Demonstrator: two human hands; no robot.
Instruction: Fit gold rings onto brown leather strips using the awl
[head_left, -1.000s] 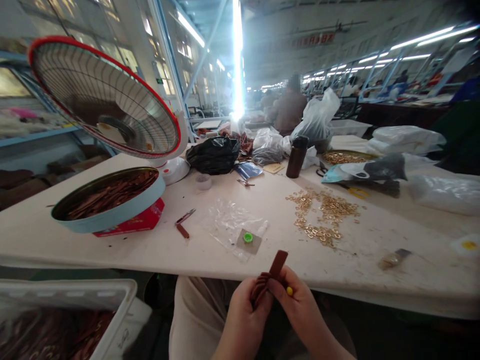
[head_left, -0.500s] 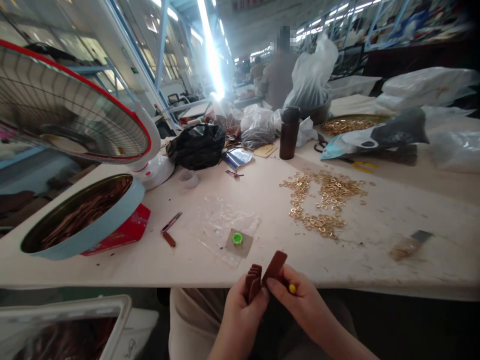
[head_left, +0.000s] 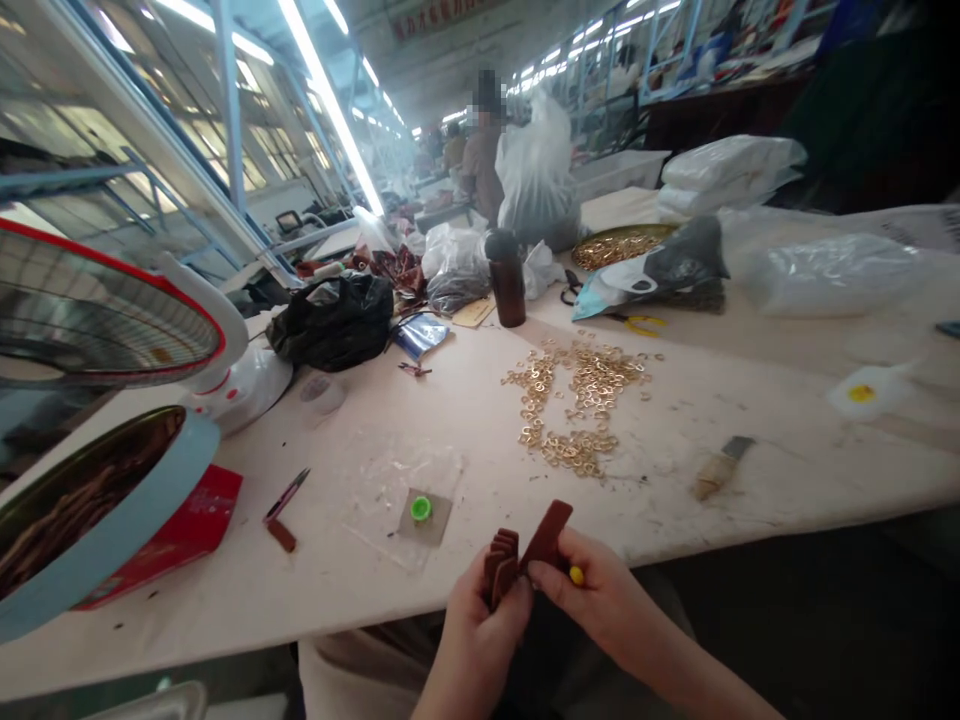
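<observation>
My left hand [head_left: 487,610] is closed on a fanned stack of small brown leather pieces [head_left: 501,560]. In my right hand [head_left: 589,580] a single brown leather strip [head_left: 547,532] is pinched between thumb and fingers, its rounded end pointing up. A small yellow tip [head_left: 576,575] sticks out between the right fingers; what it belongs to is hidden. Both hands are close together above my lap at the table's front edge. Just beyond them on the table, a green cap [head_left: 421,509] sits on a grey square [head_left: 426,520] over a clear plastic bag [head_left: 375,480].
Gold metal rings [head_left: 577,455] lie scattered mid-table. A brush [head_left: 724,468] lies to the right, thread snips [head_left: 289,492] to the left. A fan [head_left: 232,385] and a round tin of brown strips [head_left: 180,480] stand at left. Behind are a dark bottle [head_left: 508,285] and a black bag [head_left: 334,320].
My view has turned to the right, so the table and its things have shifted left and tilted. The hands keep nearly the same hold on the leather pieces.
</observation>
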